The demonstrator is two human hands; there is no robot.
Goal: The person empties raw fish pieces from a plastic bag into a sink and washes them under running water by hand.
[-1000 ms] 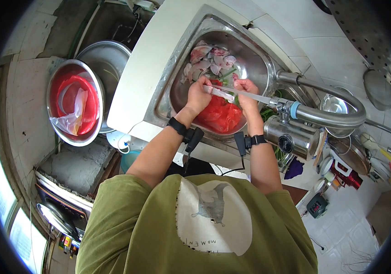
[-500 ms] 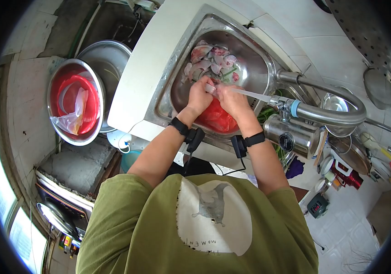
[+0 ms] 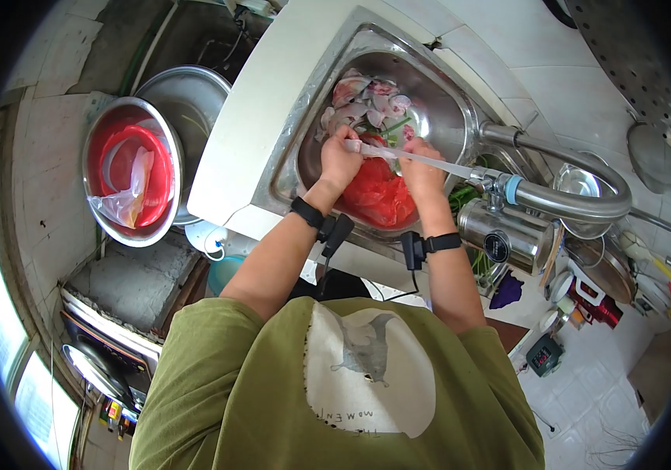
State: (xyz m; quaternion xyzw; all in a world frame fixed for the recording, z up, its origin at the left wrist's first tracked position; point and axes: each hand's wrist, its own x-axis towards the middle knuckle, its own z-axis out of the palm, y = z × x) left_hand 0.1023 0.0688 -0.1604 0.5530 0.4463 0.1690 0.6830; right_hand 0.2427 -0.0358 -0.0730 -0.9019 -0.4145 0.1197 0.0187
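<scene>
My left hand (image 3: 340, 164) is closed on a pale, slippery-looking piece of raw meat or fish (image 3: 354, 146) over the sink. Water (image 3: 437, 162) streams from the tap onto this piece. My right hand (image 3: 424, 171) is at the sink's right side with its fingers curled; what they hold, if anything, is hidden. Beyond its fingertips lies a small reddish piece (image 3: 408, 132). Pale and pink raw pieces (image 3: 368, 100) are heaped at the sink's far end, with green strips (image 3: 396, 125) beside them. A wet red plastic bag (image 3: 378, 196) lies below my hands.
A curved metal tap (image 3: 586, 205) reaches in from the right, above a steel canister (image 3: 504, 235). White counter (image 3: 249, 117) borders the steel sink (image 3: 449, 110). To the left, a metal bowl (image 3: 93, 145) holds a red basin (image 3: 155, 205) with a clear bag.
My hands have moved apart: the right has shifted right, away from the piece in my left. More of the red bag shows between them, and the water stream now reaches farther left.
</scene>
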